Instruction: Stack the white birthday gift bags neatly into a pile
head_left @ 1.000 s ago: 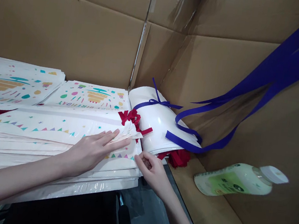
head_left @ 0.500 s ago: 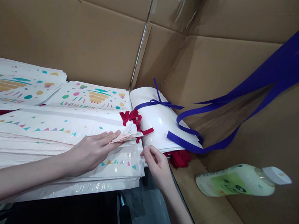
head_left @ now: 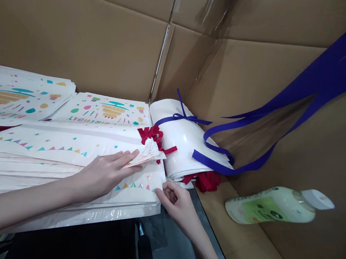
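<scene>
White plastic bags (head_left: 47,138), printed with coloured pennants and stars, lie in an overlapping stack. My left hand (head_left: 103,175) rests flat on them with its fingers stretched out, holding down the folded-back ends of the upper bags. Just to the right, my right hand (head_left: 176,200) is closed, thumb and forefinger pinching the right edge of a lower printed bag (head_left: 140,186). Its other fingers are curled in. Red ribbon ends (head_left: 151,135) stick out from the bags beyond my left fingertips.
A white roll (head_left: 181,139) tied with blue ribbon lies behind my right hand. Birthday-printed stacks (head_left: 111,111) lie at the back. Long blue ribbons (head_left: 251,165) hang at the right above a pale green bottle (head_left: 273,206). Cardboard walls (head_left: 114,41) enclose the back and right.
My right hand has moved slightly down and left, onto the lower bag's edge. My left hand stays on the stack. The view has shifted slightly.
</scene>
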The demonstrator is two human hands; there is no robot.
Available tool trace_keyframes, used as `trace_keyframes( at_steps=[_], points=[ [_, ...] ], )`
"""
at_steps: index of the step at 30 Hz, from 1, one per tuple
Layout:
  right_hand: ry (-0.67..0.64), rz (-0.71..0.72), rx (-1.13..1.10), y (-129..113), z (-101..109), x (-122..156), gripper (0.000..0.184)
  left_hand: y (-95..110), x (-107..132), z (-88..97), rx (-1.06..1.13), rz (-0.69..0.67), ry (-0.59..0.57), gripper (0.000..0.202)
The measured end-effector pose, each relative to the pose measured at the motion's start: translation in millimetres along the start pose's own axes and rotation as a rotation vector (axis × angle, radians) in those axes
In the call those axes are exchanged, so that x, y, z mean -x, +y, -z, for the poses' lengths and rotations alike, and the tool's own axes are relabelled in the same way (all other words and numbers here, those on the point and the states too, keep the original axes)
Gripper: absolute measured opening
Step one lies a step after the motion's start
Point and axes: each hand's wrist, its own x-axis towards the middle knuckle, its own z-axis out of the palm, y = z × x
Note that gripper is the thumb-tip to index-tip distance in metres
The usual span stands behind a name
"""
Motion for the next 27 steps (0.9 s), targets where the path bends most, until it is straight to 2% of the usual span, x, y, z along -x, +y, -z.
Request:
trace_keyframes(
  at_steps=[4, 5, 7, 8, 10, 12, 15, 18, 19, 22, 23, 27],
  points=[
    [0.019, -0.019, -0.100, -11, -2, -6, 0.044, 1, 0, 4.3, 0.034, -0.046, 0.037, 0.041],
    [0.024, -0.020, -0.136, -16, -3, -8, 0.046, 2, 0, 6.3, 0.039, -0.058, 0.044, 0.045],
    [0.030, -0.019, -0.205, -26, -4, -12, 0.048, 4, 0, 9.2, 0.039, -0.057, 0.043, 0.066],
    [0.030, -0.017, -0.232, -29, -4, -14, 0.048, 5, 0, 9.7, 0.033, -0.049, 0.042, 0.068],
    [0.030, -0.018, -0.262, -33, -4, -16, 0.047, 6, 0, 8.4, 0.022, -0.032, 0.045, 0.051],
    [0.044, -0.024, -0.258, -29, -4, -14, 0.047, 5, 0, 5.3, 0.015, -0.027, 0.059, 0.042],
    [0.080, -0.048, -0.220, -16, -3, -6, 0.045, 3, 2, 2.1, 0.009, -0.032, 0.086, 0.044],
    [0.053, -0.062, -0.190, -11, -4, 1, 0.044, 4, 3, 4.2, 0.010, -0.036, 0.079, 0.040],
    [0.034, -0.060, -0.190, -13, -5, 2, 0.045, 5, 3, 5.5, 0.012, -0.037, 0.073, 0.042],
    [-0.016, -0.044, -0.221, -27, -9, 0, 0.047, 8, 2, 7.9, 0.019, -0.040, 0.054, 0.071],
    [-0.031, -0.039, -0.237, -33, -10, -2, 0.046, 9, 2, 7.6, 0.019, -0.042, 0.046, 0.074],
    [-0.058, -0.022, -0.263, -46, -10, -8, 0.045, 8, 2, 1.6, 0.019, -0.024, 0.071, 0.046]
  ],
)
